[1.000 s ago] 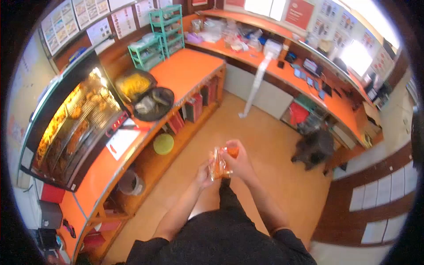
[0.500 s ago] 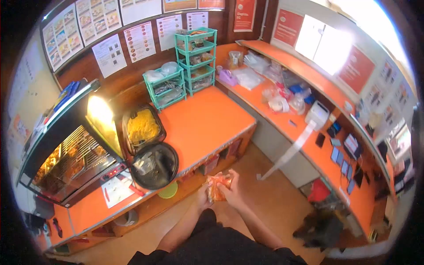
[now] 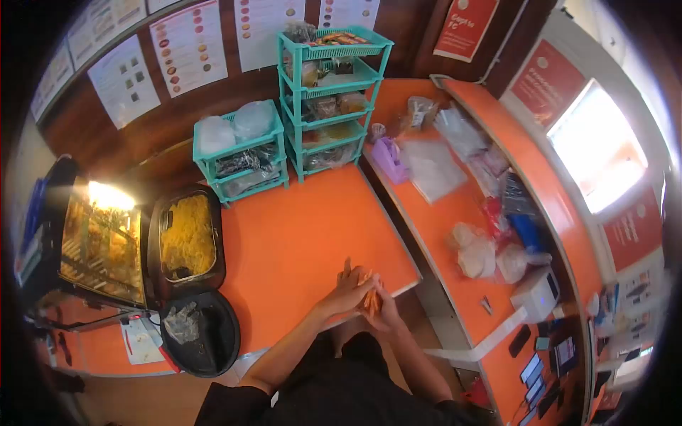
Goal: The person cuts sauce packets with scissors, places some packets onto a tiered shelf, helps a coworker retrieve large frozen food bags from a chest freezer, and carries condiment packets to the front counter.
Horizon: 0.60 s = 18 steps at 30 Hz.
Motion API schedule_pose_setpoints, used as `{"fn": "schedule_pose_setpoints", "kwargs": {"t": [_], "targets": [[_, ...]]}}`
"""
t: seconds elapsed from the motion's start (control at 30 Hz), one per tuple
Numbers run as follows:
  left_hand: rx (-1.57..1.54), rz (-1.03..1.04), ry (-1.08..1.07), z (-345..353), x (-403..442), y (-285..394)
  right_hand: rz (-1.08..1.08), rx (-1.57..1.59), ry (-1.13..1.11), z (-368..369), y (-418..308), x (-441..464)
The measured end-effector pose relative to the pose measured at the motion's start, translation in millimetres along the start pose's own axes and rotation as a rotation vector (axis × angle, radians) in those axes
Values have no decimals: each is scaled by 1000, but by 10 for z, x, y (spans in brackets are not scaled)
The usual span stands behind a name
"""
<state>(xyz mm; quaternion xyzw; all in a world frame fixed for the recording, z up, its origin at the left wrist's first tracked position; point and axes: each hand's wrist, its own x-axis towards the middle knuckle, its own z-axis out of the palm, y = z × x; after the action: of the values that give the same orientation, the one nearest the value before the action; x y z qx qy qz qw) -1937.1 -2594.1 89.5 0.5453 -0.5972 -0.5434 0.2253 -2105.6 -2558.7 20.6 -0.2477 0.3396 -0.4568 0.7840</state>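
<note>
A small clear plastic bag with orange contents (image 3: pixel 370 302) is between my two hands, over the front edge of the orange counter. My right hand (image 3: pixel 387 314) is closed round the bag from the right and below. From the left, my left hand (image 3: pixel 346 293) lies across its top, with fingers on the bag and one finger pointing up and away. The hands cover most of the bag, so I cannot tell what food is inside.
The orange counter (image 3: pixel 305 241) holds green tiered racks (image 3: pixel 330 92), a tray of yellow noodles or rice (image 3: pixel 187 234), a black round pan (image 3: pixel 213 341) and a lit food warmer (image 3: pixel 103 245). On the right-hand counter are plastic bags (image 3: pixel 433 167), a purple tape dispenser (image 3: pixel 390 160), a printer (image 3: pixel 536 292) and several phones (image 3: pixel 531 369).
The view has moved closer to the counter and racks. The bag and both hands have come over the counter's edge, and my left hand has shifted from the bag's side to its top.
</note>
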Motion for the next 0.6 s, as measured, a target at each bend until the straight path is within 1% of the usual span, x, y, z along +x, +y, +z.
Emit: {"fn": "schedule_pose_setpoints", "kwargs": {"t": [0.03,0.07,0.1,0.13,0.17,0.2,0.27,0.33,0.4,0.47,0.5,0.57,0.6], "targets": [[2,-23,6,-98,179,91,-117,-140,-31,-70,-114,258],[159,-66,-19,-218,380,193,-73,-9,-25,458,-529,282],[312,-112,-43,-340,601,288,-58,-4,-42,416,-656,583],[307,-134,-27,-471,789,365,101,324,-103,329,-737,870],[284,-131,105,-624,984,417,269,654,-150,224,-803,1146],[264,-131,232,-773,1188,403,301,664,-146,147,-844,1408],[41,24,123,-1391,1888,168,255,560,-348,1,-954,2003],[280,213,595,-1630,2293,274,301,609,-343,21,-1217,2452],[558,400,780,-1988,2973,32,343,648,-310,15,-1422,2873],[669,474,925,-2317,3558,-188,215,607,-418,-79,-1585,3327],[657,434,926,-2400,3756,-242,252,606,-400,-219,-1622,3602],[705,-40,839,-2582,3929,-249,253,204,-48,-445,-1600,4131],[701,-67,840,-2668,3972,-217,279,203,-49,-301,-1716,4352]]}}
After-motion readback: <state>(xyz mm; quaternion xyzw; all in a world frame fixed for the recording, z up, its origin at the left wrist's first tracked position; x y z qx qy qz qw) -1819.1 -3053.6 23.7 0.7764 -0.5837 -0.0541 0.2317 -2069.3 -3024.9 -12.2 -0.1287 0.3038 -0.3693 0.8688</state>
